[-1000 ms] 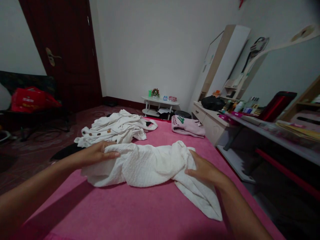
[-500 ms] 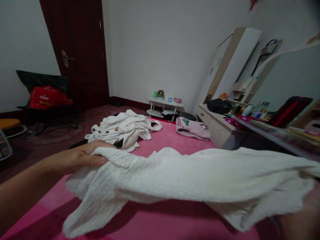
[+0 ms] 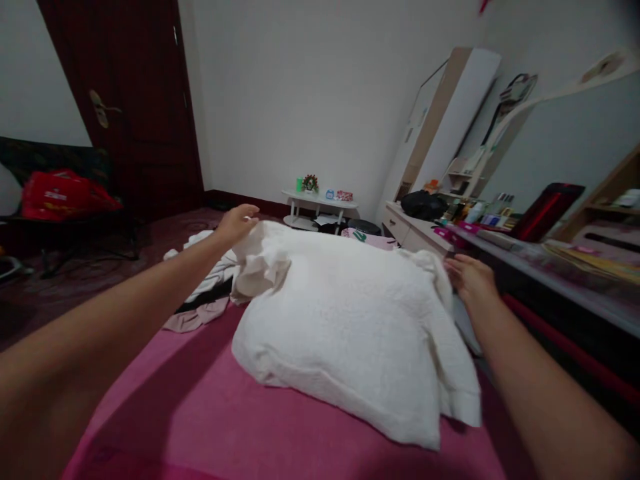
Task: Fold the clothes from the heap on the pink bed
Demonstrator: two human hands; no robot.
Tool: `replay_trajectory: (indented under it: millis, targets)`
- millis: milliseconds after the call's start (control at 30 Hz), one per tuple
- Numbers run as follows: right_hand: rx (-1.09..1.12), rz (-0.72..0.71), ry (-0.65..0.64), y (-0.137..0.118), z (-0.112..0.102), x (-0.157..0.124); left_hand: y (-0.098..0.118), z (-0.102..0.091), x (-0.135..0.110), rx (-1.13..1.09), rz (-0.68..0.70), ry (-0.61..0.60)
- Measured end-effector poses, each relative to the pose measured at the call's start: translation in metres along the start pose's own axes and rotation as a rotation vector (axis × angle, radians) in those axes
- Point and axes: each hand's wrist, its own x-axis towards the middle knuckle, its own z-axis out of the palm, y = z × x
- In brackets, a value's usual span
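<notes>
A white long-sleeved shirt [image 3: 345,320] hangs spread out above the pink bedcover [image 3: 215,407], its lower edge towards me. My left hand [image 3: 239,223] is closed on the far left shoulder, where the fabric bunches into folds. At the far right shoulder, my right hand [image 3: 470,277] pinches the shirt's edge; its fingertips are partly covered by cloth. One sleeve droops down along the right side. Behind my left forearm lies a pile of white clothes [image 3: 215,277], partly hidden by the arm and shirt.
A folded pink garment [image 3: 370,238] lies beyond the shirt. On the right is a dressing table [image 3: 417,233] with bottles and a black bag [image 3: 424,205]. A small white stand [image 3: 320,200] is by the wall. Left, a chair holds a red bag [image 3: 67,195].
The shirt has gone from a bunched strip close to me to spread out farther away. Both hands have moved forward and nearer each other. The view has shifted slightly right.
</notes>
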Motion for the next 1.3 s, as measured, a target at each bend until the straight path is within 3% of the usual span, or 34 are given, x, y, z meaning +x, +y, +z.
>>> replay_trajectory:
  millis: [100, 233, 333, 433, 533, 667, 733, 900, 1000, 1067, 1200, 1300]
  targets:
    - [-0.039, 0.050, 0.001, 0.013, 0.008, -0.015, -0.024, 0.026, -0.020, 0.131, 0.152, -0.021]
    - [-0.203, -0.129, -0.362, 0.015, 0.012, -0.076, -0.027, 0.043, -0.088, 0.146, 0.438, -0.173]
    - [-0.431, -0.231, -0.657, 0.006, 0.008, -0.115, -0.011, 0.040, -0.130, 0.185, 0.598, -0.303]
    - [-0.596, -0.277, -0.924, -0.002, 0.000, -0.135, 0.005, 0.030, -0.158, 0.236, 0.750, -0.423]
    - [-0.758, -0.306, -1.085, -0.009, -0.006, -0.150, 0.011, 0.019, -0.178, 0.208, 0.843, -0.517]
    - [-0.927, -0.372, -0.995, -0.026, -0.016, -0.181, 0.003, 0.010, -0.198, 0.149, 1.014, -0.596]
    - [-0.961, -0.391, -0.999, -0.031, -0.021, -0.197, -0.004, 0.007, -0.202, 0.180, 1.033, -0.643]
    - [-1.012, -0.348, -1.070, -0.013, -0.024, -0.207, -0.017, 0.016, -0.198, 0.302, 0.788, -0.617]
    - [-0.879, -0.284, -0.994, 0.006, -0.011, -0.180, -0.022, 0.034, -0.186, 0.327, 0.635, -0.600]
    - [-0.684, -0.159, -0.893, 0.014, 0.001, -0.151, -0.027, 0.048, -0.172, 0.319, 0.549, -0.599]
    - [-0.184, 0.174, -0.527, 0.028, 0.023, -0.091, -0.043, 0.075, -0.134, 0.198, 0.294, -0.563]
    - [-0.038, 0.252, -0.326, 0.046, 0.034, -0.066, -0.054, 0.091, -0.104, 0.096, 0.058, -0.473]
